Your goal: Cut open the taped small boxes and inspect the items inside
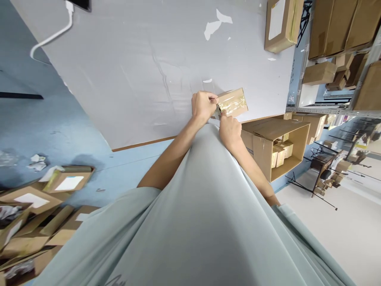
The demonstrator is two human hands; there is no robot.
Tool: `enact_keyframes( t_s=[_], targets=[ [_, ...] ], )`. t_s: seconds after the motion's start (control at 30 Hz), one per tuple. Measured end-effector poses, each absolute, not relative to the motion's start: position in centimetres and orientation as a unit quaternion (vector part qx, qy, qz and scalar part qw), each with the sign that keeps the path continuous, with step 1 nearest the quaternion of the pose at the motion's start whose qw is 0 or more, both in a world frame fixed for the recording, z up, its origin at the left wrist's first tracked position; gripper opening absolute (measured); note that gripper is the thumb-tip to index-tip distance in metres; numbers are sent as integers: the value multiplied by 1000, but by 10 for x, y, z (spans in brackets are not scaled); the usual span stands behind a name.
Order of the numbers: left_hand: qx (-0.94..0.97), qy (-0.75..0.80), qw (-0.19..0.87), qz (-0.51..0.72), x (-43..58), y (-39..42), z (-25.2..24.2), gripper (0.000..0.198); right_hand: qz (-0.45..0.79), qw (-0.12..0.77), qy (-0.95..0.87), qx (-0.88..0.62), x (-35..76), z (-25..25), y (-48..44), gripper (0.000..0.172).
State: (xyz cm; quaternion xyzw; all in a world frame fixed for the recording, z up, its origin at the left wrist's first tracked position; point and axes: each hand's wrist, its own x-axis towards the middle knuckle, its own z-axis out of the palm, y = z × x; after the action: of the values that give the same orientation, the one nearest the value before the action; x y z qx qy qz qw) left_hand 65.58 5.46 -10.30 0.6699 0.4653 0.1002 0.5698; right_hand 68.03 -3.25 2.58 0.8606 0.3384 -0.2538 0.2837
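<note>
A small cardboard box [233,102] with shiny clear tape over it lies near the front edge of the grey-white table [125,79]. My left hand [204,106] is closed, its thumb and fingers pinching at the box's left end. From the near side, my right hand [230,129] has its fingers curled against the same end, by the lower corner. Whether a loose tape end or a flap sits between the fingertips is too small to tell.
A larger labelled box [282,26] stands at the table's back right. Below the right edge, an open carton [275,139] holds several small boxes. Shelves [333,107] with cartons are at right. Opened boxes [32,222] lie on the floor at left. A white cable [55,37] hangs over the left edge.
</note>
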Motion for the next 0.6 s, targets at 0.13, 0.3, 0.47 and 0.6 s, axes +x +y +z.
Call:
enact_keyframes(
  t_s=[0.13,0.3,0.47,0.6],
  targets=[
    [686,456,555,111,657,51,-104,21,-260,280,327,864,681,30,-28,44],
    [699,442,550,115,659,50,-109,24,-263,265,335,865,682,29,-26,44],
    [707,440,539,127,659,47,-114,22,-280,269,332,860,686,26,-35,46],
    [702,443,539,144,659,45,-122,22,-301,254,345,852,697,24,-46,46]
  ],
)
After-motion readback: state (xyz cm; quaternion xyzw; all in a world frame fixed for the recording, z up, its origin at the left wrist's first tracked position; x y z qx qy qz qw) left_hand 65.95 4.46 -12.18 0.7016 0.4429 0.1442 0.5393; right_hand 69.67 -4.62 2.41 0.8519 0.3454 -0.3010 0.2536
